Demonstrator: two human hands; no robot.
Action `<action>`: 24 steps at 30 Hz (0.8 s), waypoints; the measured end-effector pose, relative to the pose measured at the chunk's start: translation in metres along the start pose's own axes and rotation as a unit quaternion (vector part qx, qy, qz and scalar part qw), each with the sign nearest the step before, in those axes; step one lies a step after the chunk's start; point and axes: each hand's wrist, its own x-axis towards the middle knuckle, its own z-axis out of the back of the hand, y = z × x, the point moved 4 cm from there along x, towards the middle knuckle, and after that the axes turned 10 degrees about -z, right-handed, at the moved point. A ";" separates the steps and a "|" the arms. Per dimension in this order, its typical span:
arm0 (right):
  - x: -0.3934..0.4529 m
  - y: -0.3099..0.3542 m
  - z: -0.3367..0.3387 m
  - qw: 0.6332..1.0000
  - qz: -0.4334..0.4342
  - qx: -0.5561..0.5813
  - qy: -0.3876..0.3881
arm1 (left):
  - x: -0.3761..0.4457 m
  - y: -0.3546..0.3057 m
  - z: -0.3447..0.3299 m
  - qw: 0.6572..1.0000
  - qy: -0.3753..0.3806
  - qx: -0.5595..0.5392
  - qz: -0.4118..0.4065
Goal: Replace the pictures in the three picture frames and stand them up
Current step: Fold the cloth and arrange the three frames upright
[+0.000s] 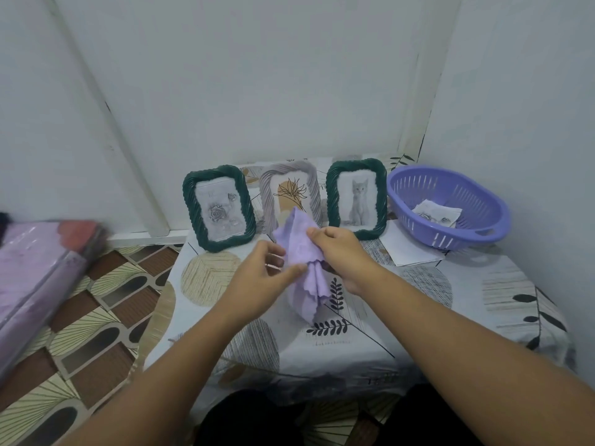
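**Holding a cloth before three standing frames**

Pinching a lilac cloth [301,252] between them, the left hand [264,272] and right hand [338,249] hover over the table [418,317]. Upright at twelve o'clock: rose frame [219,207], leaf frame [291,191], cat frame [356,197]. Basket [450,207] at two o'clock.

Purple basket, lilac cloth and a wrapped bundle around a patterned bench

The bench [434,284] wears a cloth printed with leaves and hatched circles. At its back right corner sits a purple slotted basket [450,207] with crumpled paper [438,212] inside; a white sheet [409,252] lies flat just beside it, partly under its rim. A lilac cloth [306,272] hangs crumpled above the bench's middle. On the patterned floor [96,317] at left lies a plastic-wrapped purple bundle [35,268].
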 end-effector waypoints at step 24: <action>-0.009 0.044 0.014 0.925 0.262 -0.210 -0.178 | 0.028 -0.015 0.073 0.951 -0.066 0.286 -0.096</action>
